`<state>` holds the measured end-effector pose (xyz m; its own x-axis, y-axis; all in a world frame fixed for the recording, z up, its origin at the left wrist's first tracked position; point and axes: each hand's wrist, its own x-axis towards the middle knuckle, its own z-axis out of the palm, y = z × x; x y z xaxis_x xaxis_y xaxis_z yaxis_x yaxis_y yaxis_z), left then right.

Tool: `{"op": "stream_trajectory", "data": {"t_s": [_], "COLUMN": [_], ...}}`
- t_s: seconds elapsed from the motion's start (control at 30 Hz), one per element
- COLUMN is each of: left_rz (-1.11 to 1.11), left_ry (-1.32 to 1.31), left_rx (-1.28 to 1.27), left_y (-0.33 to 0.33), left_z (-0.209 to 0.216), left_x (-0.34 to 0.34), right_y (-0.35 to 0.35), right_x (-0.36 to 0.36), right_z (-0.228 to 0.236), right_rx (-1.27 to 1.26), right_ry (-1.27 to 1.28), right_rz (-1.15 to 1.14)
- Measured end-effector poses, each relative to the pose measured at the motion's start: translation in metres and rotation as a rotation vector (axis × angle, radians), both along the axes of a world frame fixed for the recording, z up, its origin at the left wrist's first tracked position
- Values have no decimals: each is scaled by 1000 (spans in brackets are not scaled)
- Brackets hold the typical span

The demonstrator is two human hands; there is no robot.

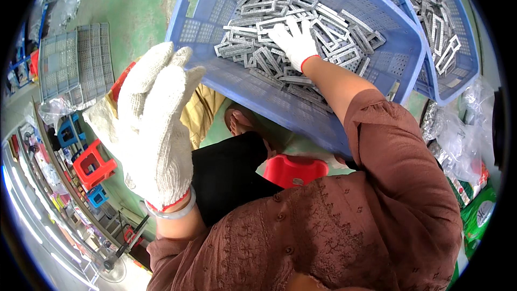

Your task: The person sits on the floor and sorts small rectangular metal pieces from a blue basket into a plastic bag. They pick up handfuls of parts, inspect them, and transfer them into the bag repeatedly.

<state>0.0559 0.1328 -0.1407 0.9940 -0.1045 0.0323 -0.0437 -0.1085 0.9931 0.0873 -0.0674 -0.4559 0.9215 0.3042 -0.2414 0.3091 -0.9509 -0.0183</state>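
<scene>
Both of my hands wear white knitted gloves with red cuffs. My right hand [295, 42] reaches into a big blue plastic basket [264, 109], its fingers spread on top of the heap. Many silvery rectangular metal frames [259, 8] lie jumbled there. Whether the fingertips hold one of the frames, I cannot make out; none is lifted. My left hand [161, 113] is raised close to the camera, left of the basket. Its fingers stretch upward and nothing shows in them. A grey band circles that wrist.
A second blue basket [462, 70] of similar frames stands at the right. A red stool [295, 171] is below the first basket. Yellow sacking [202, 112] lies beside my left hand. Grey crates [75, 64] and an orange-red stool [94, 165] are at left; plastic bags [462, 137] at right.
</scene>
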Motion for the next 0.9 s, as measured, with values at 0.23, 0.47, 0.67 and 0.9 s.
{"op": "stream_trajectory", "data": {"t_s": [0.23,0.47,0.67,0.9], "left_rz": [47,32,32,-5], "left_ry": [170,261,208,224], "left_rx": [-3,-156,21,-39], "left_y": [-11,-9,-4,-9], "left_z": [-3,3,-3,0], "left_x": [5,3,2,3], "right_y": [8,5,4,-18], "right_x": [5,5,0,29], "right_z": [0,-4,-15,12], "right_rx": [-41,-31,-16,365], "right_ry": [30,-8,-179,-90], "right_rz": [-50,-11,1,-291]}}
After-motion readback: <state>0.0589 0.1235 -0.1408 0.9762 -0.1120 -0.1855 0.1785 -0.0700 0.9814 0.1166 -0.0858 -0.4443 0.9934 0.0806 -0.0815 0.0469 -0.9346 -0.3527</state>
